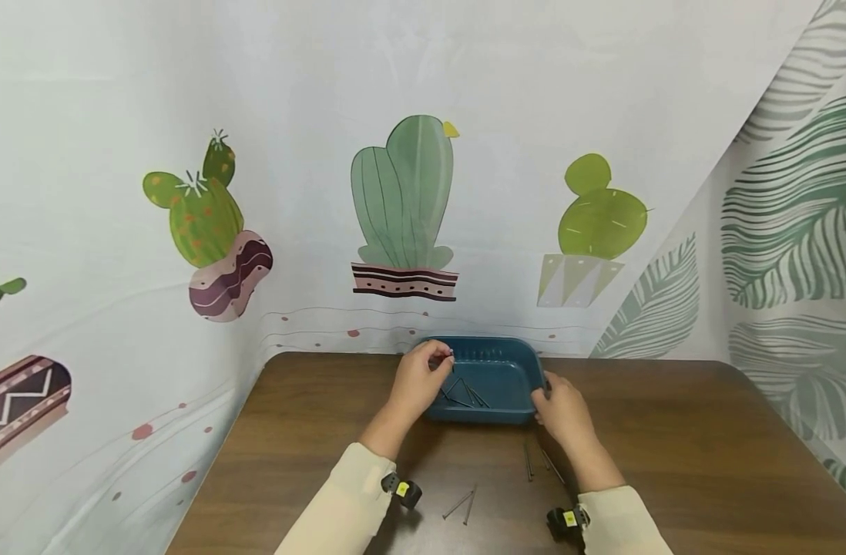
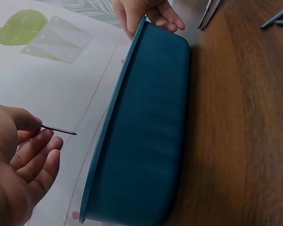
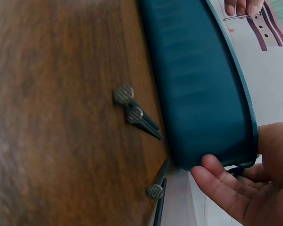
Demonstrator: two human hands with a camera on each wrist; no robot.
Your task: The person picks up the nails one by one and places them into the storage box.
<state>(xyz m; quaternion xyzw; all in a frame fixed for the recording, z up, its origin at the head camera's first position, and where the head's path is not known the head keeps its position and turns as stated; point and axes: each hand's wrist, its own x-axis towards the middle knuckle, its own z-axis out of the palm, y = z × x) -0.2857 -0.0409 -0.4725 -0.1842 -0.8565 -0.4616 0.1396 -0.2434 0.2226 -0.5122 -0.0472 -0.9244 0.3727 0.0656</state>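
Between thumb and fingertips my left hand [image 1: 417, 378] pinches a nail [image 2: 59, 129], its pointed end sticking out past the fingers. The hand is raised over the left part of a dark teal plastic tray [image 1: 478, 416]. Inside the tray, toward its left, several nails [image 1: 470, 395] lie crossed over each other. At the tray's right end my right hand [image 1: 567, 408] grips the rim, and the right wrist view shows fingers along the outside of the end wall. The right thumb is partly hidden there.
On the brown wooden table [image 1: 312, 432], two crossed nails [image 1: 464, 505] lie near the front middle. More nails [image 1: 529, 464] lie just in front of the tray, by the right forearm. Behind the table hangs a white cloth [image 1: 506, 92] printed with cacti and leaves.
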